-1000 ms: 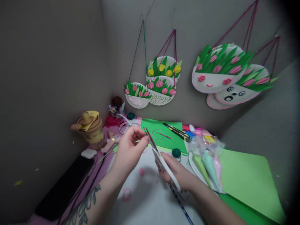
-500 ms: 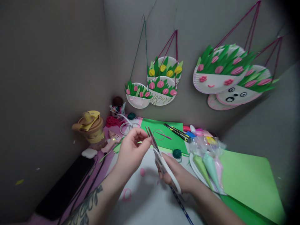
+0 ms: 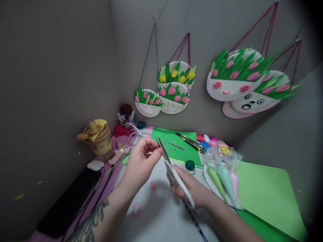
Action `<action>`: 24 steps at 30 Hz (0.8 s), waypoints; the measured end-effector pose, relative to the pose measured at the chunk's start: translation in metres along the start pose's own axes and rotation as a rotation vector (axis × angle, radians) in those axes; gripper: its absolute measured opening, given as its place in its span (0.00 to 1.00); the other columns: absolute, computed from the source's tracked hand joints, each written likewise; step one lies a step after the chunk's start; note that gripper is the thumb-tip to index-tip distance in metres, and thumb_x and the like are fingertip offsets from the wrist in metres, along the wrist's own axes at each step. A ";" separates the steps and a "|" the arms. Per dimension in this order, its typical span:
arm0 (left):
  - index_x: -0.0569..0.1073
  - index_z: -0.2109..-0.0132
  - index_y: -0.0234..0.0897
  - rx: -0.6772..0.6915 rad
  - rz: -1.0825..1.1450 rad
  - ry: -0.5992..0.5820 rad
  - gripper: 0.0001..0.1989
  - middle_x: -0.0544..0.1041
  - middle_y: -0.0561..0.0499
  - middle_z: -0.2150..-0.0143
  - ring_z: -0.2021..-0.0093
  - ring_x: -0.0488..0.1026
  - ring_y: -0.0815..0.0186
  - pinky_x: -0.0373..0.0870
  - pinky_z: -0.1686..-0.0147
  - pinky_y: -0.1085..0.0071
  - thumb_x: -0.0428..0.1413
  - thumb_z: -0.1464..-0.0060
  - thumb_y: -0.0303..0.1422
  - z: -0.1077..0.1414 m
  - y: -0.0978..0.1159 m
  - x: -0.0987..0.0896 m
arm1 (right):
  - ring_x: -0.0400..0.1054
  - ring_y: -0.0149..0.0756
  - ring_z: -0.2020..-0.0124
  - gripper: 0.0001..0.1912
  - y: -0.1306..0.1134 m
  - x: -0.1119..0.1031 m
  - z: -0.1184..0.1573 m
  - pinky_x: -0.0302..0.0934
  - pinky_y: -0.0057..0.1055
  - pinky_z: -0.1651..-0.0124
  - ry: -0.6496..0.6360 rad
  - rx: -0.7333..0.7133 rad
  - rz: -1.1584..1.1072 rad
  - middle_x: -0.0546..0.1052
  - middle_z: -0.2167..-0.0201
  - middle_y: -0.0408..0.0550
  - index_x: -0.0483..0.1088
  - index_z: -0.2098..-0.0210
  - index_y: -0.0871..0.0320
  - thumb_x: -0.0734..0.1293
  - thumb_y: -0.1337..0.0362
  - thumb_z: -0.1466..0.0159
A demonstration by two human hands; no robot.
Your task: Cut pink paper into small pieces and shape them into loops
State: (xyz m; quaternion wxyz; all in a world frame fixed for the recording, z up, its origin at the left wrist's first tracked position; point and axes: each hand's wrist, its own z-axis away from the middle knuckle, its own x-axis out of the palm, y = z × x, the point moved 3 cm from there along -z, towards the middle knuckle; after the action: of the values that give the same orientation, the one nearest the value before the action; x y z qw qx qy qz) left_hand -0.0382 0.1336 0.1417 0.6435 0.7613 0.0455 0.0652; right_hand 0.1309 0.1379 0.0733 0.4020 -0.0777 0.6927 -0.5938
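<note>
White-handled scissors [image 3: 176, 176] are gripped in my right hand [image 3: 185, 186], their blades slightly parted and pointing up and away. My left hand [image 3: 145, 159] is closed in a pinch right beside the blades, thumb against curled fingers. Whatever it pinches, if anything, is too small or hidden to make out. Below the hands lies a white sheet [image 3: 151, 223] with a small pink oval piece [image 3: 152, 185] and a pink ring-shaped piece [image 3: 136, 209] on it. Part of a dark blue patterned stick [image 3: 194, 220] shows beneath my right wrist.
Green paper [image 3: 164, 132] at the back bears cutter knives [image 3: 190, 143]. A green yarn ball [image 3: 190, 165] sits nearer. Filled piping bags [image 3: 224, 179] and light green paper [image 3: 267, 191] lie right. Leftward are a black phone-like slab [image 3: 65, 203] and a tan cup [image 3: 99, 144]. Decorated paper plates [image 3: 233, 89] hang behind.
Both hands and the scissors hold nearly the same pose. The whole view has shifted very slightly; nothing has been picked up or put down.
</note>
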 end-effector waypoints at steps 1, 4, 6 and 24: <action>0.66 0.68 0.36 0.003 0.000 -0.003 0.06 0.68 0.56 0.73 0.72 0.66 0.71 0.62 0.72 0.76 0.58 0.51 0.29 0.000 0.000 0.000 | 0.56 0.33 0.72 0.10 0.000 0.000 0.000 0.54 0.29 0.69 0.003 -0.006 0.007 0.65 0.72 0.42 0.58 0.71 0.56 0.65 0.67 0.50; 0.66 0.68 0.36 0.004 0.000 -0.006 0.06 0.68 0.56 0.73 0.71 0.66 0.71 0.62 0.72 0.75 0.58 0.51 0.29 -0.001 -0.001 0.000 | 0.56 0.33 0.72 0.11 -0.001 0.000 0.000 0.54 0.29 0.69 0.003 -0.009 0.013 0.65 0.72 0.42 0.58 0.71 0.56 0.66 0.65 0.49; 0.66 0.68 0.36 0.005 -0.004 -0.007 0.06 0.68 0.56 0.73 0.71 0.66 0.71 0.63 0.71 0.75 0.58 0.51 0.29 -0.001 -0.001 0.000 | 0.56 0.33 0.72 0.11 -0.001 0.000 0.000 0.54 0.29 0.69 -0.004 -0.001 0.008 0.65 0.73 0.42 0.57 0.71 0.56 0.67 0.64 0.48; 0.64 0.68 0.36 0.035 -0.024 -0.081 0.06 0.67 0.56 0.72 0.71 0.64 0.72 0.61 0.72 0.75 0.57 0.50 0.28 -0.003 -0.002 -0.004 | 0.56 0.34 0.70 0.10 0.001 -0.008 0.000 0.54 0.30 0.66 -0.038 -0.047 0.110 0.65 0.71 0.42 0.57 0.71 0.56 0.65 0.68 0.50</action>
State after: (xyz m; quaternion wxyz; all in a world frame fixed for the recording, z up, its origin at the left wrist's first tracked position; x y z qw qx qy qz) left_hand -0.0423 0.1366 0.1404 0.6323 0.7737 0.0295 0.0258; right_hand 0.1369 0.1426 0.0763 0.4452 -0.0601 0.7018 -0.5529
